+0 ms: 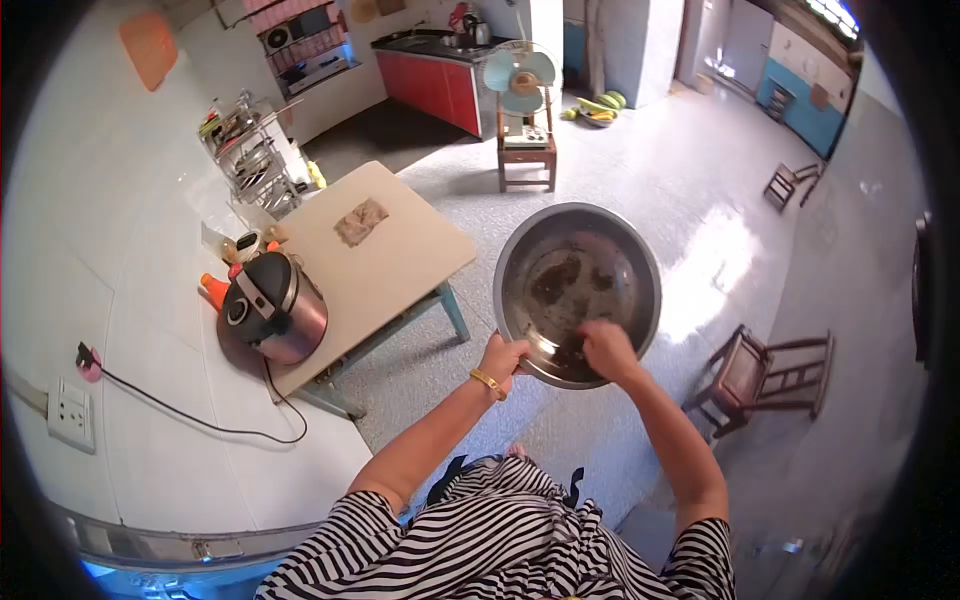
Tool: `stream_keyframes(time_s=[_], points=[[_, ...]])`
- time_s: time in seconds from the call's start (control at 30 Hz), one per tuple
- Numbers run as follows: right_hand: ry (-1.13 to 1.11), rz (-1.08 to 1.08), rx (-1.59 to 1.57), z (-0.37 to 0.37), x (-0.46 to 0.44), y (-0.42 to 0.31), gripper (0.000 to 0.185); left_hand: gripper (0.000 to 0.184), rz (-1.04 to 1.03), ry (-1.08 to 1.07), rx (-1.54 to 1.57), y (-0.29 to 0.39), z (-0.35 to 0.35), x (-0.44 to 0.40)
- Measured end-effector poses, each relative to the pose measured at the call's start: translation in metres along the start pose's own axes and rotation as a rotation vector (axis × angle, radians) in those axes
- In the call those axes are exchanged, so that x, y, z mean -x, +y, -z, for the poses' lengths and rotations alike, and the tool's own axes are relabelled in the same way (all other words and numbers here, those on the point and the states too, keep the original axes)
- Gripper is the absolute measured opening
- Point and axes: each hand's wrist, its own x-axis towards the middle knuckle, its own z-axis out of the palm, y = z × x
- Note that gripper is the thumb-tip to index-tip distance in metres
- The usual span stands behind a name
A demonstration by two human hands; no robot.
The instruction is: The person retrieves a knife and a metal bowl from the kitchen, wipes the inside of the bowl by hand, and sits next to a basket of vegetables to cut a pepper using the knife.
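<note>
A large round metal basin is held up in front of me, its inside facing me, with dark wet-looking patches on the bottom. My left hand, below a gold bracelet, grips the basin's lower left rim. Inside the lower right part of the basin is my right hand, its fingers curled near the metal; whether they hold anything is too small to tell. A folded brown cloth lies on the beige table to the left.
An electric pressure cooker stands on the table's near left corner, its cord hanging to a wall socket. A fan sits on a wooden chair ahead. Another wooden chair stands at right, with a small stool beyond.
</note>
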Motion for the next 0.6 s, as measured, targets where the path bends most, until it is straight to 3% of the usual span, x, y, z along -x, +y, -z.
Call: stream_keyframes(time_s=[0.1,0.2,0.23,0.27,0.37,0.43,0.47,0.53,0.57,0.6], points=[[0.493,-0.095,0.156,0.036,-0.061,0.031,0.016,0.013,-0.005,-0.082,-0.055,0.022,-0.009,-0.056],[0.338,-0.176,0.152,0.03,-0.107,0.056,0.017,0.011,-0.022,-0.045,-0.064,0.039,-0.031,-0.109],[0.134,-0.127,-0.018,0.029,-0.125,0.059,0.016,0.011,-0.059,-0.032,-0.098,0.042,-0.034,-0.126],[0.011,0.152,-0.329,0.028,-0.143,0.069,0.016,0.011,-0.035,-0.034,-0.092,0.045,-0.036,-0.144],[0.129,0.157,-0.222,0.029,-0.208,0.088,0.024,0.012,-0.065,-0.018,-0.127,0.06,-0.037,-0.194],[0.433,0.266,-0.199,0.055,-0.254,0.091,0.031,0.013,-0.054,0.015,-0.154,0.07,-0.049,-0.228],[0.427,0.274,-0.207,0.054,-0.278,0.099,0.031,0.014,-0.061,0.038,-0.121,0.078,-0.062,-0.244],[0.414,0.638,-0.051,0.058,-0.326,0.117,0.036,0.014,-0.092,0.045,-0.136,0.085,-0.077,-0.286],[0.39,0.709,-0.014,0.06,-0.339,0.121,0.032,0.015,-0.116,0.04,-0.16,0.092,-0.085,-0.305],[0.269,0.722,-0.159,0.054,-0.352,0.137,0.03,0.015,-0.116,0.055,-0.17,0.1,-0.091,-0.323]])
